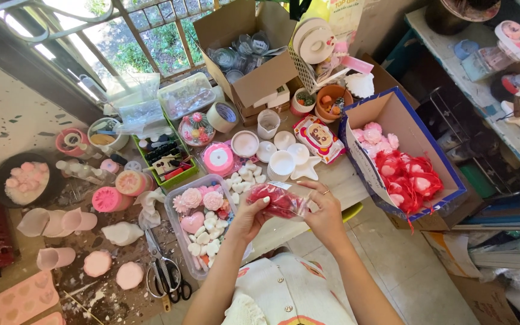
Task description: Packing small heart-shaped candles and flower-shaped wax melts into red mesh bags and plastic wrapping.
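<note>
Both hands, left hand (249, 218) and right hand (323, 212), pinch a clear packet of red pieces (281, 201) just above the surface (332, 177) edge, where a loosened grip might spill it to the tiled floor (416, 277) beside the window-side clutter.

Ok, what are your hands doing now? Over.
Left hand and right hand both grip a clear bag of red items. Held above table edge. Clear tub of pink shapes beside left hand. Nothing blocking.
</note>
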